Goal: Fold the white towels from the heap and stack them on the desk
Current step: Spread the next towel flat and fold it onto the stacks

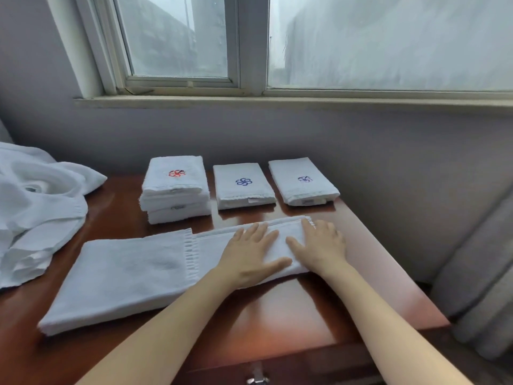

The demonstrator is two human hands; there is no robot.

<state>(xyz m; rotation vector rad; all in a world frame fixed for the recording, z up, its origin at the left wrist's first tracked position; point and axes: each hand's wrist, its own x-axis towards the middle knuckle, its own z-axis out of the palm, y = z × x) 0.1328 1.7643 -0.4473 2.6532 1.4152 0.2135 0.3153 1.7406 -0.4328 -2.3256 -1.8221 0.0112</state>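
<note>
Now a half-folded white towel (133, 276) is pressed flat on the bench (291, 309).
Its doubled end is held down by the left hand (249, 254) and right hand (319, 248), fingers straight, nothing gripped. Soft, light and limp, it is judged best taken by the corners of its free end, nearer the heap (36, 212).

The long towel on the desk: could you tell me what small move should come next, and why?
Likely fold the free left end of the towel rightward: left hand and right hand press its right end flat, yet it lies far longer than the folded towels behind.
</note>
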